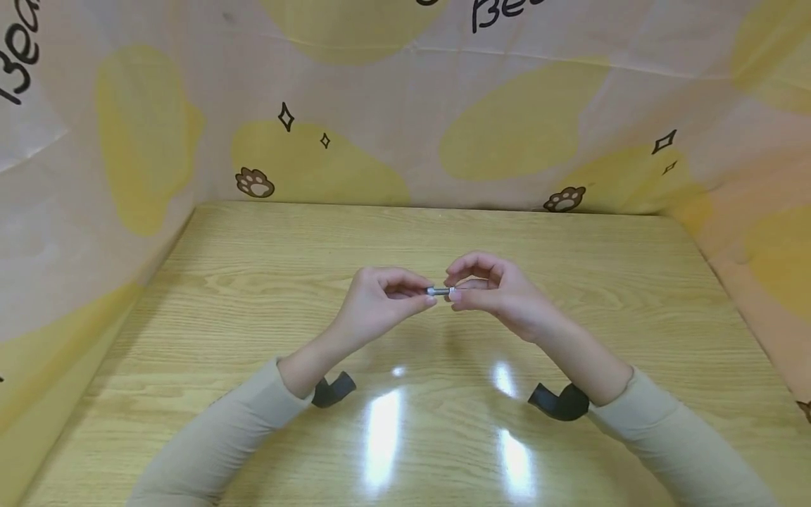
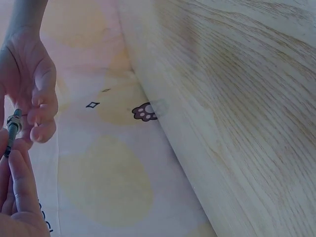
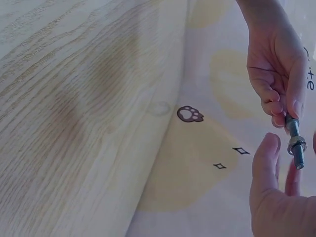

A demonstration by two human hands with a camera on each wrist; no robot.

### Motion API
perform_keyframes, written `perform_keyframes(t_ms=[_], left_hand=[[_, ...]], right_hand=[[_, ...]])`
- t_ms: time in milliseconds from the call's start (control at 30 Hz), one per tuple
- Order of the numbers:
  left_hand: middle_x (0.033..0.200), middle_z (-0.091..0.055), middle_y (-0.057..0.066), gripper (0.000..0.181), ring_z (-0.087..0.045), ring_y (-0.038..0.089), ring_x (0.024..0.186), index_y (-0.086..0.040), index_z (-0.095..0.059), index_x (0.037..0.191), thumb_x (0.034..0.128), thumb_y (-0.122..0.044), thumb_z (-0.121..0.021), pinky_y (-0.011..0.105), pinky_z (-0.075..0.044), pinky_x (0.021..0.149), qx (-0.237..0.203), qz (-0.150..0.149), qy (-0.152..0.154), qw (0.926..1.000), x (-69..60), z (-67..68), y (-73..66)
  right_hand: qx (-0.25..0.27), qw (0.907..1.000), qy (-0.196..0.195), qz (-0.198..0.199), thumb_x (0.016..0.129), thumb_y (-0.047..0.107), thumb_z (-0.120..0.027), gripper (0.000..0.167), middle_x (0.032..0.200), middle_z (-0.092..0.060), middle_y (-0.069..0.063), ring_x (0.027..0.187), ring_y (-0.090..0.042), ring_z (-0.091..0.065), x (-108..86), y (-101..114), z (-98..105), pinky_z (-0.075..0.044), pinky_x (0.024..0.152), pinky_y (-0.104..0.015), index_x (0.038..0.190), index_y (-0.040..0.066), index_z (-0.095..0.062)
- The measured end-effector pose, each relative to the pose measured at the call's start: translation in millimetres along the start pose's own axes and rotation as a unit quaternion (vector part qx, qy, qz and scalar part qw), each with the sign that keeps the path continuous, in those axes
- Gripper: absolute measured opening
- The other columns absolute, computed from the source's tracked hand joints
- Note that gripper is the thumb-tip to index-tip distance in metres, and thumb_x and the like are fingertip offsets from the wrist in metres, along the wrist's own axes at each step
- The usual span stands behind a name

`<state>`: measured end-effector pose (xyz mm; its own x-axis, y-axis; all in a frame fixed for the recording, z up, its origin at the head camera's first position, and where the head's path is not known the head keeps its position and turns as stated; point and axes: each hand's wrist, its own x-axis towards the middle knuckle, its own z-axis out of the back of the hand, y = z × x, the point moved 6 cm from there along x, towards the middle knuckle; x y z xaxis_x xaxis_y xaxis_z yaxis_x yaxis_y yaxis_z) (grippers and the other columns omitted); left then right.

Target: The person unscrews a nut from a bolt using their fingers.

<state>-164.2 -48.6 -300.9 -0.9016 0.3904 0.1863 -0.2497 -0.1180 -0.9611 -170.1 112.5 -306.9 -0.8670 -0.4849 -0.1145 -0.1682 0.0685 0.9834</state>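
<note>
A metal bolt (image 1: 438,291) lies roughly level between the two hands, above the table. My left hand (image 1: 379,301) pinches one end of it between thumb and fingertips, which hide that end. Partway along the threaded shank sits a nut (image 3: 297,144), with what looks like a washer against it. Around the nut and free end is my right hand (image 1: 510,299), its thumb and fingers loosely bent and spread. In the right wrist view, gaps show between the nut and the right thumb (image 3: 268,148). The bolt's threads (image 2: 12,132) also show in the left wrist view.
Under the hands stretches a wood-grain table (image 1: 253,282) with bright reflections near the front. A patterned cloth (image 1: 393,120) with yellow patches and paw prints rises behind it and at both sides. Black straps (image 1: 560,403) hang at both wrists.
</note>
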Motion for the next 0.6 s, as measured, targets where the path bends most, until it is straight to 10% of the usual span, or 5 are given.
perform_keyframes(t_ms=[600], left_hand=[[0.085, -0.069, 0.009, 0.013, -0.067, 0.017, 0.072, 0.002, -0.070, 0.091, 0.0790, -0.003, -0.073, 0.030, -0.057, 0.066, 0.005, -0.010, -0.004, 0.9999, 1.6, 0.9, 3.9]], right_hand=[[0.006, 0.9996, -0.021, -0.015, 0.094, 0.008, -0.052, 0.008, 0.081, -0.062, -0.004, 0.068, -0.013, -0.063, 3.2, -2.8, 2.0, -0.056, 0.068, -0.027, 0.095, 0.007, -0.059]])
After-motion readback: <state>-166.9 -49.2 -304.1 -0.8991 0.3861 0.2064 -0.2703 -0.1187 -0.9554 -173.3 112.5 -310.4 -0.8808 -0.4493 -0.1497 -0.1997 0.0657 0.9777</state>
